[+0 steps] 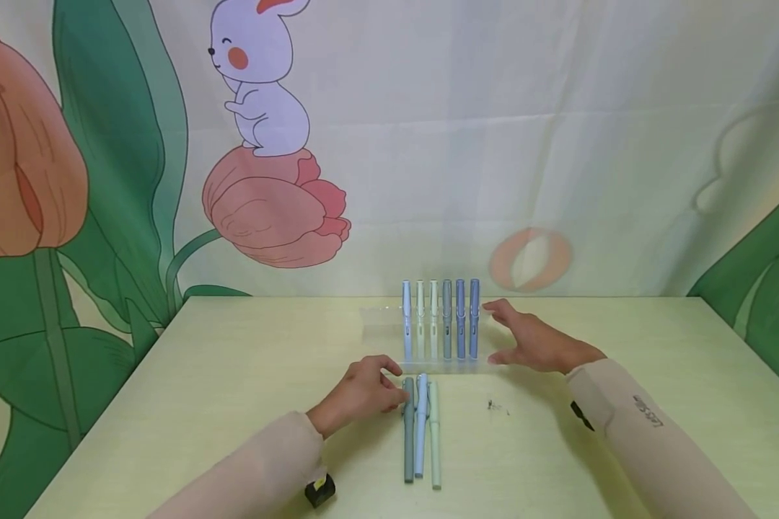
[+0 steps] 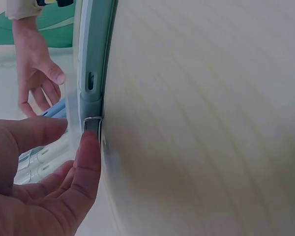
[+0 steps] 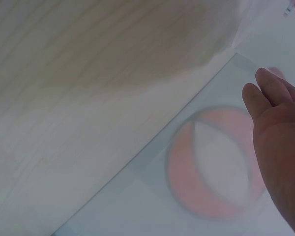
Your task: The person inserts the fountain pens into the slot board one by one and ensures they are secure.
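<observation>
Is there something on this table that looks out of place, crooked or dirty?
Mostly it is tidy: six pens stand straight in the clear holder, and three loose pens lie parallel by the left hand. The only odd thing is a small dark smudge on the table, in front of the right hand.

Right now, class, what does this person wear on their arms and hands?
Both hands are bare. The left sleeve and right sleeve are pale beige; the right carries small dark lettering. A black-and-yellow device sits at the left wrist.
</observation>
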